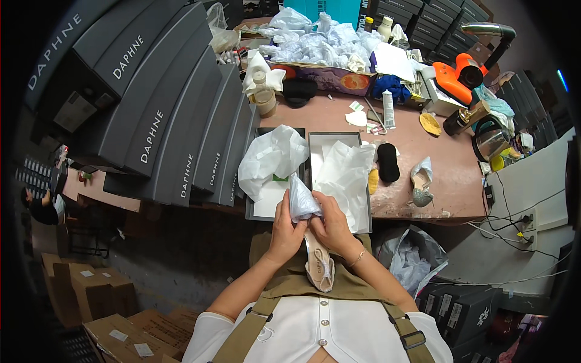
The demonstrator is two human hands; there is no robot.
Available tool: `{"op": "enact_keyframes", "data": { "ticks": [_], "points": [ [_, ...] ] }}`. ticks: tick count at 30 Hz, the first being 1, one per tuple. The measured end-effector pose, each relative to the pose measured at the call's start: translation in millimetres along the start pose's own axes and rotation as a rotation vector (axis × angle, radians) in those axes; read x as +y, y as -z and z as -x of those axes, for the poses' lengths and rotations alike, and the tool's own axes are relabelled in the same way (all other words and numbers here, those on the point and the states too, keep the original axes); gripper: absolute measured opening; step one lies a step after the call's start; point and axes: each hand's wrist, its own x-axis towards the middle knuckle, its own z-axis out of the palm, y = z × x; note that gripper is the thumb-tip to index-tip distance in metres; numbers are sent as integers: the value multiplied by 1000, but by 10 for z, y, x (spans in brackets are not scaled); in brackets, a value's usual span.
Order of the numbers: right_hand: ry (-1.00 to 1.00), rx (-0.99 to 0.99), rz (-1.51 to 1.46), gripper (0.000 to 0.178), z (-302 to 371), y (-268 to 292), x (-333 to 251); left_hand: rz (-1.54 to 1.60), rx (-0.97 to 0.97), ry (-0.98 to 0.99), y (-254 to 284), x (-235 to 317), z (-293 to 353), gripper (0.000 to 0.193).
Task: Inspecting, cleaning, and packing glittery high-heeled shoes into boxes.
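A beige shoe (319, 263) lies over my lap, its heel end toward me and its toe hidden under my fingers. My left hand (285, 228) and my right hand (330, 225) both grip it at the toe end, where a wad of pale tissue paper (302, 202) sticks up between them. Just beyond my hands an open grey shoe box (367, 199) holds loose white tissue paper (345, 172). Beside it on the left, the box lid (250, 209) carries a crumpled white bag (270, 158).
A tall stack of dark grey shoe boxes (163, 115) leans along the left. A glittery shoe (421, 184), a black insole (388, 162), a kettle (489, 138), an orange tool (458, 77) and a carton of crumpled paper (327, 45) sit on the brown table (451, 175). Cardboard cartons (97, 290) lie lower left.
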Motion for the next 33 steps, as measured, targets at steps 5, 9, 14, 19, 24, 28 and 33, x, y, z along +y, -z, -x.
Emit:
{"op": "enact_keyframes", "data": {
  "ticks": [5,9,14,19,24,28,33],
  "points": [
    [-43,1,-50,55,79,183,-68,137,140,-31,-274,-196,-24,66],
    [6,49,22,58,151,231,-34,219,161,-61,-249,126,-18,63],
    [8,50,31,60,153,246,-91,95,159,-74,-218,156,-84,63],
    [32,41,64,60,194,283,-114,372,148,-49,-354,-56,-80,64],
    [-15,17,41,58,135,381,-203,706,-62,33,-179,100,-46,62],
    [-100,26,74,53,28,345,-95,484,4,13,-253,129,-80,65],
    [-5,103,56,50,54,354,-97,203,-39,-138,-164,142,-87,63]
  ]
}}
